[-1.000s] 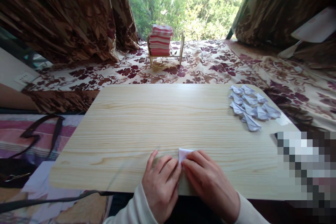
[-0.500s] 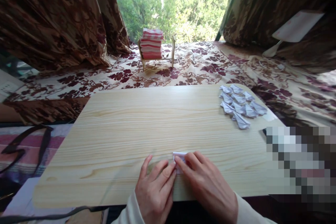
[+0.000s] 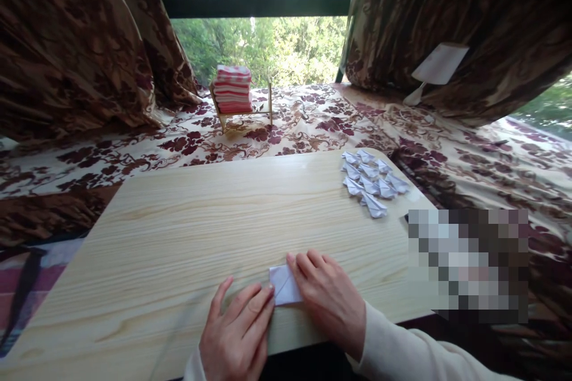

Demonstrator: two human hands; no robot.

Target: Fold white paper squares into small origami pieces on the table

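A small folded white paper (image 3: 285, 286) lies near the front edge of the table, with a faint crease across it. At its left edge, my left hand (image 3: 239, 327) touches it with the fingertips; the fingers are stretched out and partly spread. My right hand (image 3: 330, 297) covers the right side of the paper, its thumb along the top and its fingers bent and pressed together on it. The part of the sheet under this hand is hidden. Farther back on the right, several folded white paper pieces (image 3: 369, 178) lie in a cluster.
The pale wooden table (image 3: 201, 220) has a pixelated patch (image 3: 465, 262) over its right edge. Behind it, a small rack (image 3: 270, 104) holds a stack of pink-and-white cloths (image 3: 232, 89) on floral fabric. A white lamp (image 3: 441, 64) stands by the right curtain.
My right hand has shifted to the paper's right side, and more of the paper shows between the hands. The camera view has turned right and tilted upward.
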